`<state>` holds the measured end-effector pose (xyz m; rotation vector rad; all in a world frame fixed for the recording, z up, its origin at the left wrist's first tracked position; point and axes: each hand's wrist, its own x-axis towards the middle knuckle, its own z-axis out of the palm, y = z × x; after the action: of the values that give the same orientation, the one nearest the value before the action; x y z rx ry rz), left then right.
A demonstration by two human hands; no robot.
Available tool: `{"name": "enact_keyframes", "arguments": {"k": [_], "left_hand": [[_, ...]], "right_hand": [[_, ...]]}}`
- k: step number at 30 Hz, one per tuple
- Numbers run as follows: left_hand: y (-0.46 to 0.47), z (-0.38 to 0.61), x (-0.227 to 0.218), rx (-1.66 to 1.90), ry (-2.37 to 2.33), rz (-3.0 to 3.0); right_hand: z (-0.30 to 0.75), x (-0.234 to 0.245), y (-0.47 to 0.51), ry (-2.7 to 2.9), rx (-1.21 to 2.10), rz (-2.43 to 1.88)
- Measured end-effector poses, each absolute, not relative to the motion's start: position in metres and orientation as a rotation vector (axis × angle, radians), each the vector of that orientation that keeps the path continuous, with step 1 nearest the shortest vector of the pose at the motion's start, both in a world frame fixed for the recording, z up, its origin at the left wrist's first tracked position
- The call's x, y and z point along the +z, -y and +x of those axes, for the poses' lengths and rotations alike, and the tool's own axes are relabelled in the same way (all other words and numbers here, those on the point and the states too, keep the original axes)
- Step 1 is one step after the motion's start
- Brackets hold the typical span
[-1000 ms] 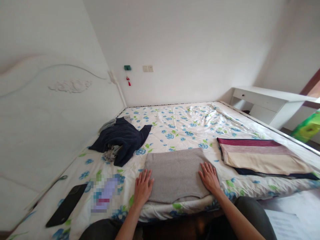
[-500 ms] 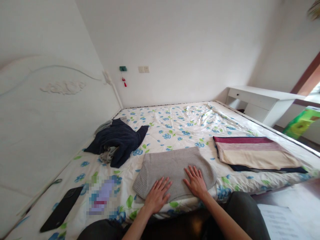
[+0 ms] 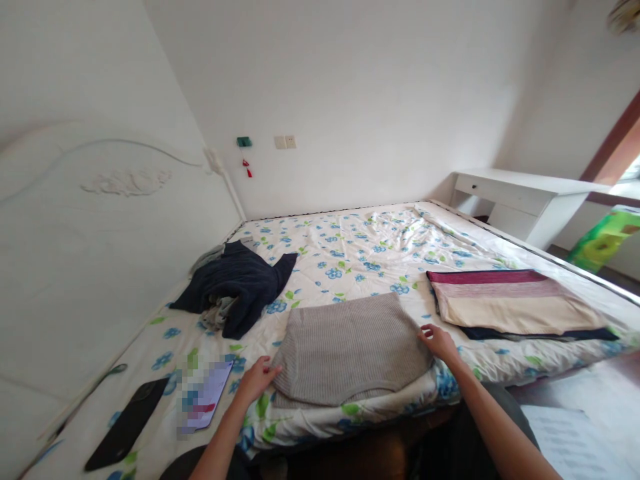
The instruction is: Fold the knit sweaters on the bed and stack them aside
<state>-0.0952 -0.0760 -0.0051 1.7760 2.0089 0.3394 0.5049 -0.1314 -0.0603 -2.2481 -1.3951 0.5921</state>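
Observation:
A grey ribbed knit sweater [image 3: 350, 347], folded to a rough rectangle, lies flat on the bed in front of me. My left hand [image 3: 259, 377] is at its left edge, the fingers bent and a little apart, with the fingertips touching the knit. At the opposite side my right hand [image 3: 440, 343] has its fingertips on the right edge, the fingers loosely curled with a gap at the thumb. Neither hand shows any fabric lifted. The curved neckline of the sweater faces my knees.
A dark navy garment [image 3: 240, 287] lies crumpled on the left. Folded striped clothes [image 3: 515, 307] are stacked on the right. A black phone [image 3: 127, 423] and a lit phone [image 3: 213, 397] rest on the floral bedsheet [image 3: 333, 257]. Beyond the bed stands a white desk [image 3: 520, 190].
Both hands have come off the top of the sweater and moved outward, the left to its left edge and the right to its right edge. The sweater stays in place.

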Motion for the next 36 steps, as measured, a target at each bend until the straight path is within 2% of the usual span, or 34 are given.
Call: {"name": "enact_keyframes", "arguments": {"k": [7,12,15,19,23,27,30,36], "left_hand": [[0.08,-0.081,-0.01,0.286,-1.972,1.632],[0.078,-0.094,-0.001,0.405,-1.863,1.535],[0.076,-0.1,-0.001,0.472,-1.795,1.468],[0.076,-0.101,-0.002,0.374,-1.942,1.527],[0.083,-0.094,0.004,0.377,-2.143,1.767],[0.105,-0.075,0.01,0.359,-1.742,2.131],[0.123,-0.053,0.008,0.248,-1.434,2.235],[0.131,-0.028,0.005,0.139,-1.315,2.285]], "right_hand": [[0.495,-0.066,0.131,1.409,0.527,-2.356],[0.504,-0.06,0.129,1.37,0.581,-2.291],[0.513,-0.061,0.13,1.276,0.735,-2.171],[0.52,-0.07,0.134,1.202,1.017,-2.213],[0.525,-0.076,0.139,1.324,0.927,-2.33],[0.524,-0.074,0.14,1.4,0.648,-2.265],[0.516,-0.074,0.141,1.508,0.709,-2.16],[0.507,-0.08,0.14,1.578,0.782,-2.218]]}}
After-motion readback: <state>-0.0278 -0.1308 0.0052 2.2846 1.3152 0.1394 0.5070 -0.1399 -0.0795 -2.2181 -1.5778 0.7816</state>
